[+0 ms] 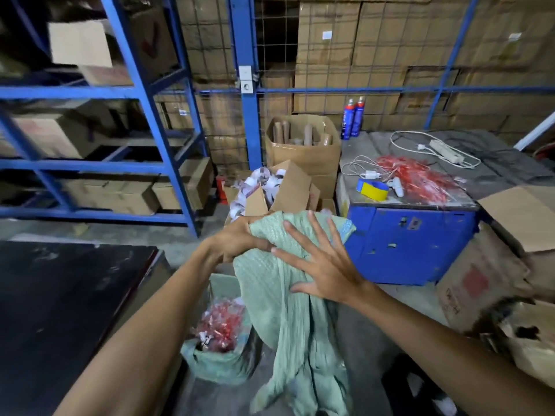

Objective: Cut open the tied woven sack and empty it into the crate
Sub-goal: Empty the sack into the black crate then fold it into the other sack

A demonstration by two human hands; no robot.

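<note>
A pale green woven sack (288,319) hangs limp in front of me, its top bunched at chest height. My left hand (240,235) is closed on the sack's upper edge. My right hand (318,262) lies flat against the sack's front, fingers spread apart, pressing the cloth. Below on the floor stands a second green sack (219,364), open at the top and holding red and white small packets (222,324). I see no crate that I can tell apart from the boxes.
A dark table top (60,310) is at my left. A blue cabinet (414,244) at right carries tape (372,189), red packets (420,178), a power strip (447,151). Cardboard boxes (303,151) stand behind; blue shelving (126,115) at left; torn cartons (492,280) at right.
</note>
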